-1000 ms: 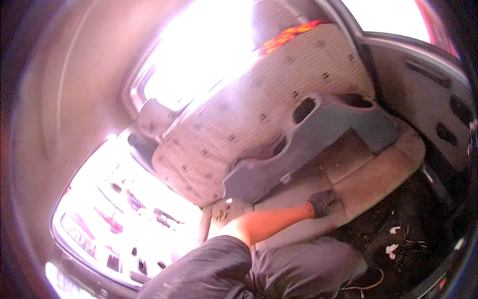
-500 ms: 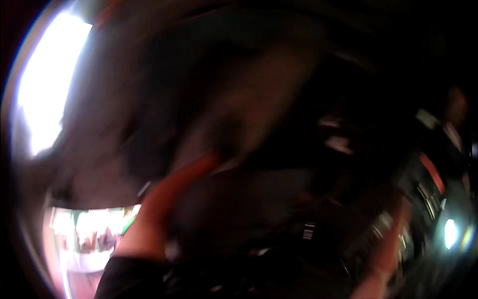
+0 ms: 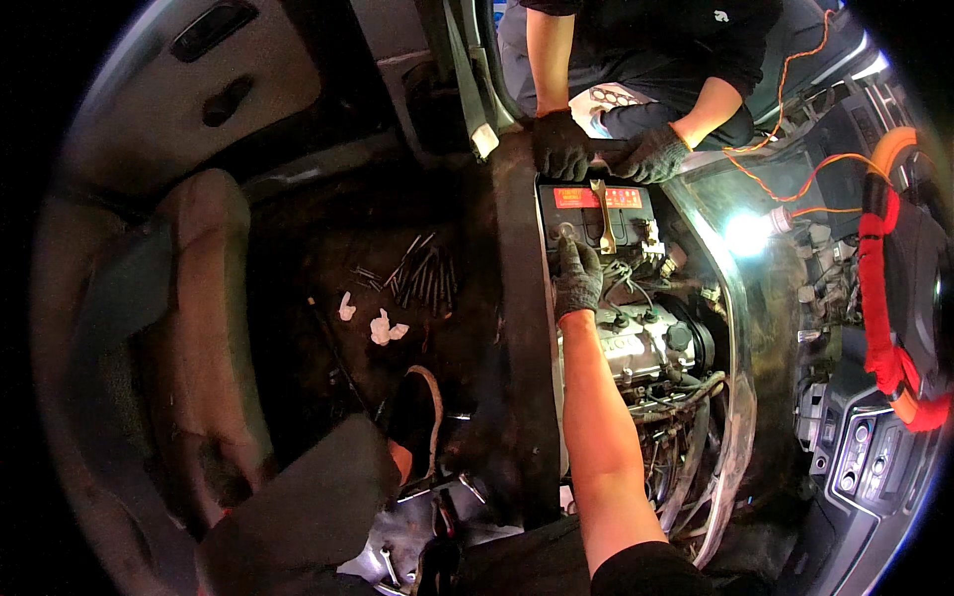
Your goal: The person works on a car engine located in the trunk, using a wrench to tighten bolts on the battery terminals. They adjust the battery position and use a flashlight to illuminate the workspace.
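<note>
My right hand (image 3: 578, 276), in a dark knitted glove, reaches to the near left corner of a black car battery (image 3: 626, 224) with a red label. One finger stretches to a small round piece on the battery's top while the others are curled; what they grip, if anything, is hidden. Across the battery lies a flat yellowish metal bar (image 3: 603, 214) with a forked end. At its far edge, a co-worker's two gloved hands (image 3: 561, 146) are closed around a dark bar. My left hand is not in view.
Below the battery sits an engine (image 3: 636, 343) with hoses and wires in an open bay. A bright work lamp (image 3: 750, 234) shines at the right. Bolts (image 3: 427, 278) and crumpled white paper (image 3: 383, 328) lie on the dark floor. A seat (image 3: 199, 318) stands left; wrenches (image 3: 388, 566) lie near me.
The view has swung from a dark, blurred scene to the battery and engine bay. Both forearms showed before; now my right hand is at the battery and the left is out of sight.
</note>
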The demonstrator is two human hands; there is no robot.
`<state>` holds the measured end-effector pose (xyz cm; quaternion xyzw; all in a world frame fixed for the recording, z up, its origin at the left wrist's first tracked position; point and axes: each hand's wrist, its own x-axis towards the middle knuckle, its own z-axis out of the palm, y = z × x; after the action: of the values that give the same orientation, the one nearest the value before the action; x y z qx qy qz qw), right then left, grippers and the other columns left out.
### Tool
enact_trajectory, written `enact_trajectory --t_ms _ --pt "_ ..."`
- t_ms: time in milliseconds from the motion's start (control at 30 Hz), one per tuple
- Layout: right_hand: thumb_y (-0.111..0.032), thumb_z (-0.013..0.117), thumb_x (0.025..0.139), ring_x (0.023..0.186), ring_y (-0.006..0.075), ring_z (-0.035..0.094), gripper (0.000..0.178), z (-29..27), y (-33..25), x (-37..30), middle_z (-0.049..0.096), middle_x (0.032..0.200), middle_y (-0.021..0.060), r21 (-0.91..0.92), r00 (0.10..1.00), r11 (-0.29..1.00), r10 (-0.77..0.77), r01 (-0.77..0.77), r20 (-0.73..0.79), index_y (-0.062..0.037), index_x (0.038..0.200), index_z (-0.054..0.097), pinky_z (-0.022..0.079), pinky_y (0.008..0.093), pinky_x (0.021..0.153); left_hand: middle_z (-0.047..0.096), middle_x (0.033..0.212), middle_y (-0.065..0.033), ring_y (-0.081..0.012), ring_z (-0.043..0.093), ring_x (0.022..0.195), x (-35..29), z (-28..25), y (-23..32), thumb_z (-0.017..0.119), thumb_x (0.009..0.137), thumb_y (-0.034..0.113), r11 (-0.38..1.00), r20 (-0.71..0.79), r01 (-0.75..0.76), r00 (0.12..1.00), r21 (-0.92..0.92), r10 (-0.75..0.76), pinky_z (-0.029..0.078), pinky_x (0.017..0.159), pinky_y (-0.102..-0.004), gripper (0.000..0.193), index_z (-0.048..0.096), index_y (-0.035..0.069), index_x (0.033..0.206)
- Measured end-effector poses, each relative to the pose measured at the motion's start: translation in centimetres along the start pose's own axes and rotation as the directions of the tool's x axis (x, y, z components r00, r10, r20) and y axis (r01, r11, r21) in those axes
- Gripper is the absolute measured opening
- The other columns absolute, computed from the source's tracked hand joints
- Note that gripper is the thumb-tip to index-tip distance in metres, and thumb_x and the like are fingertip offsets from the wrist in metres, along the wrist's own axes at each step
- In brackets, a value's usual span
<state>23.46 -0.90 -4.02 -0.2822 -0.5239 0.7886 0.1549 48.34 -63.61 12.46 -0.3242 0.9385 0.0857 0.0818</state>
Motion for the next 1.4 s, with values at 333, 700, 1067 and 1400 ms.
enact_trajectory --t_ms 333,700,1067,1400 --pt "-0.046 0.081 0.082 0.067 0.0110 0.055 0.047 1.7 -2.5 1.8 0.065 0.078 0.0017 -0.514 0.983 0.842 0.101 -0.165 -0.151 -0.0019 0.092 0.071 0.045 0.0305 0.063 0.067 0.111 -0.0152 -0.0327 0.066 0.100 0.2 -0.9 -0.3 0.063 0.086 0.012 1.000 -0.006 0.030 1.000 -0.001 -0.030 0.052 0.086 -0.0452 0.033 0.062 0.008 0.119" --pt "-0.054 0.076 0.085 0.060 0.0126 0.061 0.046 0.6 -3.7 2.3 0.069 0.078 0.0044 -0.603 0.951 0.754 0.309 -0.262 -0.027 -0.0095 0.092 0.071 0.049 0.0302 0.053 0.067 0.111 -0.0155 -0.0321 0.066 0.100 -0.9 -2.9 -1.0 0.063 0.087 0.011 0.999 -0.008 0.039 0.999 0.015 -0.039 0.053 0.086 -0.0445 0.033 0.062 0.008 0.119" --pt "-0.077 0.046 0.090 0.116 0.0414 0.063 0.076 1.6 -4.1 1.3 0.066 0.123 0.0227 -0.889 0.990 0.435 0.075 -0.139 -0.118 -0.0106 0.121 0.069 0.048 0.0495 0.099 0.067 0.111 -0.0158 -0.0314 0.067 0.099 -1.2 -2.9 0.1 0.063 0.087 0.011 1.000 -0.009 0.010 1.000 -0.018 -0.010 0.053 0.085 -0.0438 0.032 0.062 0.007 0.119" --pt "-0.041 0.062 0.092 0.101 0.0329 0.067 0.040 -5.3 -0.9 -2.7 0.072 0.106 0.0160 -0.767 0.990 0.630 0.139 -0.116 -0.036 -0.0107 0.115 0.071 0.051 0.0422 0.090 0.067 0.111 -0.0161 -0.0309 0.067 0.099 -0.1 -3.7 -0.7 0.063 0.088 0.010 1.000 -0.020 -0.002 1.000 -0.017 0.002 0.053 0.084 -0.0432 0.032 0.062 0.007 0.120"
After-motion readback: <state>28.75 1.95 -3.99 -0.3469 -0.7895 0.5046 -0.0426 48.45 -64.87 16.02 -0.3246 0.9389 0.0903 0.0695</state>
